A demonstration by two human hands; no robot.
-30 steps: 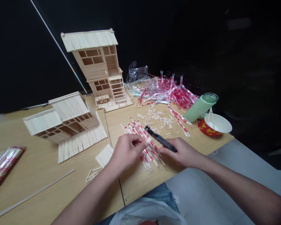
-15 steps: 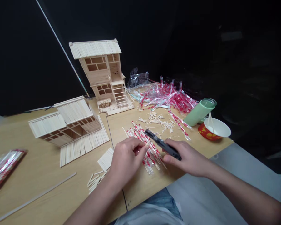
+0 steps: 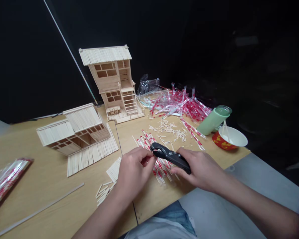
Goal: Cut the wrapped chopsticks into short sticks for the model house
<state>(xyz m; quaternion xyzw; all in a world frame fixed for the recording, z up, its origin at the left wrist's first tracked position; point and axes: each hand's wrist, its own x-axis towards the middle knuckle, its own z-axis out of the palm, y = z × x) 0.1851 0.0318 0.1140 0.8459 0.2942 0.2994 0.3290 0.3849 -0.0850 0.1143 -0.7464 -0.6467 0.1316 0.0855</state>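
Black plier-style cutter (image 3: 170,156) sits in the right hand (image 3: 199,170), its fingers closed around the handles, while the left hand (image 3: 135,176) curls half shut against the cutter's nose; whether those fingers pinch anything cannot be told. Both hands hang over a loose pile of red-printed, paper-wrapped wooden sticks (image 3: 149,146) on a light wooden table (image 3: 151,199). Just beyond lie short pale stick pieces (image 3: 170,130), with a two-storey stick-built model house (image 3: 112,84) further left.
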